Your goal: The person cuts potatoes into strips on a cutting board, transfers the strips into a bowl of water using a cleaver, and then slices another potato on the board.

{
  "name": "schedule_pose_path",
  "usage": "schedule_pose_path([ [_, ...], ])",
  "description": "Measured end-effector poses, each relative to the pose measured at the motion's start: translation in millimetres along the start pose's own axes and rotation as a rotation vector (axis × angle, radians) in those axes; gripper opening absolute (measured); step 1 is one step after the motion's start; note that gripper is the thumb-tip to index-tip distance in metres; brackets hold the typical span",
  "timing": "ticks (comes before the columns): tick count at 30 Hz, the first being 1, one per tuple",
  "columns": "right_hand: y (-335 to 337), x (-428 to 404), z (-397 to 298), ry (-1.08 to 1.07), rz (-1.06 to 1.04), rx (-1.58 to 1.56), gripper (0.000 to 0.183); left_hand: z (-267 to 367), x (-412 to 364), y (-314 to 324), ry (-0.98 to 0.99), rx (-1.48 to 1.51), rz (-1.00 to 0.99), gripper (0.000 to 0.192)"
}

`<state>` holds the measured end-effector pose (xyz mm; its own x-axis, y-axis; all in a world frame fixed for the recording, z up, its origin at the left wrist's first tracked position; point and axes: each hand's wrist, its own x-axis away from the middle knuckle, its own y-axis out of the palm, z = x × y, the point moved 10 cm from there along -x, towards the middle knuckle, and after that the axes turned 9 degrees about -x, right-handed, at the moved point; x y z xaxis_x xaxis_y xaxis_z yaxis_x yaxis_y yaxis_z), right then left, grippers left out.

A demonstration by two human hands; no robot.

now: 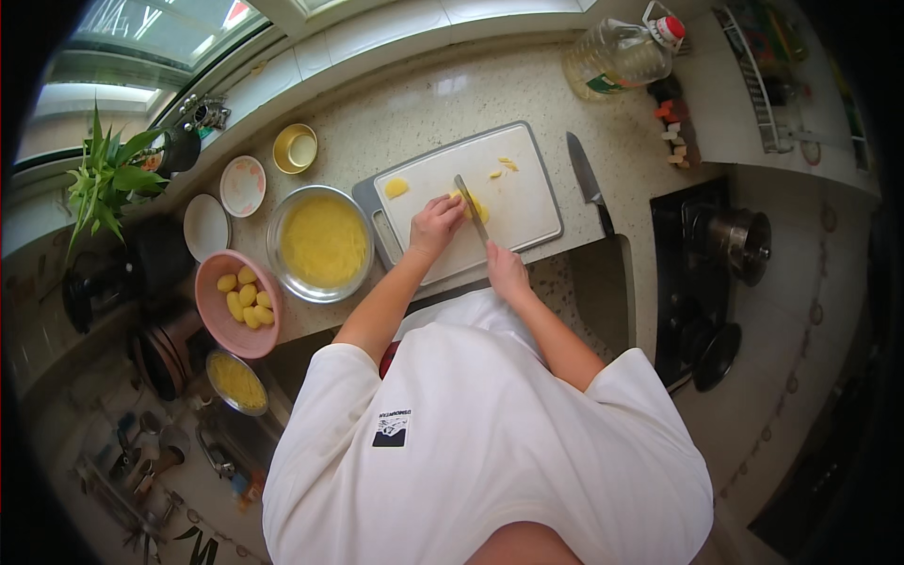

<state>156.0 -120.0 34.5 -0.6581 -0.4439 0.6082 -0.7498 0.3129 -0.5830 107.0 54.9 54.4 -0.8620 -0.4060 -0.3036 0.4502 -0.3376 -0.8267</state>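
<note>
My right hand [506,270] grips the handle of a kitchen knife [472,205], its blade pointing away from me over a white cutting board [515,205] with a grey rim. Left of the blade, the bent fingers of my left hand [436,227] press on yellow potato slices [483,212], which they partly hide. Another flat potato piece [396,187] lies alone at the board's upper left. Some small potato strips [508,164] are scattered near its far right side.
Left of the board stands a steel basin [272,263] of shredded potato, beside a pink bowl [212,321] of several peeled potatoes. A second knife [585,169] lies right of the board. An oil jug [614,60] stands behind, and a gas stove [678,282] is at right.
</note>
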Motion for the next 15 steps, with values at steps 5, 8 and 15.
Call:
schedule_pose_path([
  [5, -5.5, 6.1, -5.1, 0.017, -0.017, -0.032, 0.061, -2.9, 1.2, 1.8, -0.017, 0.005, 0.002, 0.027],
  [8, -8.9, 11.0, 2.8, 0.032, -0.020, -0.028, 0.062, -1.4, 1.9, 3.8, -0.021, 0.004, -0.005, 0.027],
  [15, -7.5, 18.1, 23.3, 0.022, -0.043, 0.040, 0.061, -2.0, 4.2, 3.5, -0.026, 0.010, -0.004, 0.026],
])
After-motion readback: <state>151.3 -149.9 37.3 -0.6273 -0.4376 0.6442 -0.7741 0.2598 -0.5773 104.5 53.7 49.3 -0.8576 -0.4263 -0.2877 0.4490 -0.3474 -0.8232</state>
